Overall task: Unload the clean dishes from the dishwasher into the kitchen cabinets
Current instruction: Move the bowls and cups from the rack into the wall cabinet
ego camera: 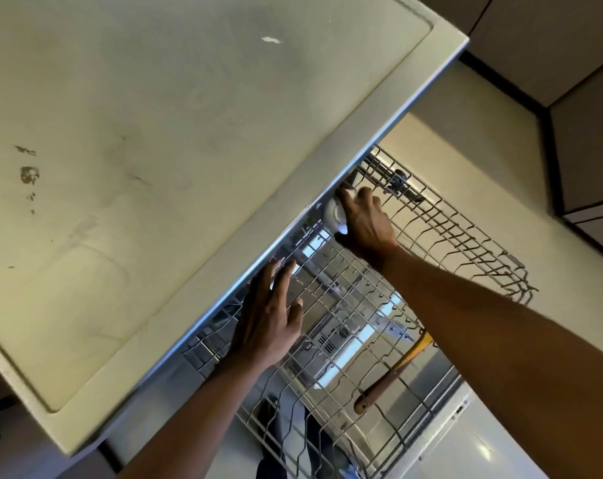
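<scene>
The dishwasher's upper wire rack point(441, 216) is pulled out from under the pale countertop point(154, 150). My right hand point(365, 223) grips a small white dish point(334, 216) at the rack's back, close under the counter edge. My left hand point(269, 316) reaches in beside it with fingers straight and spread, over the rack wires; it holds nothing. A utensil with a brown wooden handle and a yellow part point(389, 375) lies in the rack under my right forearm. Most of the white dish is hidden by my fingers and the counter lip.
The open dishwasher door point(441, 426) with its shiny steel lining lies below the rack. Brown cabinet fronts point(586, 98) stand at the right, across a strip of pale floor point(483, 150). The counter edge overhangs the back of the rack.
</scene>
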`<state>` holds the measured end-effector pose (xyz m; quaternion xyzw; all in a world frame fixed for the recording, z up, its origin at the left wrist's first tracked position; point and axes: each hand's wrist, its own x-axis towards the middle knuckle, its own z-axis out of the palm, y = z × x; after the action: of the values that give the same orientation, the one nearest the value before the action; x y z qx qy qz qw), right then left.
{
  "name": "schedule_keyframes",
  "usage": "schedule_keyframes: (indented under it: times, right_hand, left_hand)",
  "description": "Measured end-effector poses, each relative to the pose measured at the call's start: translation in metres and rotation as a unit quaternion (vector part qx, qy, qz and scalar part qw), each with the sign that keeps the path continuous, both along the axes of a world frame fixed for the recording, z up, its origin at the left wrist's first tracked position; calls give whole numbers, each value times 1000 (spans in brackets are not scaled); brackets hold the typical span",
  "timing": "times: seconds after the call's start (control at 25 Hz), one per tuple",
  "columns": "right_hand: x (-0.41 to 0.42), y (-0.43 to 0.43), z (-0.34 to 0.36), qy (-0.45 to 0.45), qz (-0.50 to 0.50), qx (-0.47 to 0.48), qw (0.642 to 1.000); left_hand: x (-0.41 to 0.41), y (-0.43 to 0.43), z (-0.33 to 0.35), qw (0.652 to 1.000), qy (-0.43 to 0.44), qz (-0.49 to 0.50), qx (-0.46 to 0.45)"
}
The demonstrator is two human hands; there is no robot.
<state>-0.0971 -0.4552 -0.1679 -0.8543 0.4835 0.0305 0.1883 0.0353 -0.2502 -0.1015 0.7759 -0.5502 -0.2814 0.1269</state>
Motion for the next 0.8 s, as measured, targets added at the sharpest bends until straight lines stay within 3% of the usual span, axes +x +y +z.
schedule_keyframes:
  times: [0.16,0.32,0.6,0.8]
  right_hand:
    - [-31,42,22,-139,-202,109,963]
    - [-52,98,52,-308,-344,231,856]
    - [-64,204,126,-432,-341,218,806]
    - [-48,282,188,-455,-255,181,834]
  left_hand:
    - [-2,10,31,1000,-1,-20,23]
    - [-5,29,68,999,17,-41,0]
    - [-2,97,115,994,10,-78,-73]
    - [10,181,151,989,-15,-67,-132]
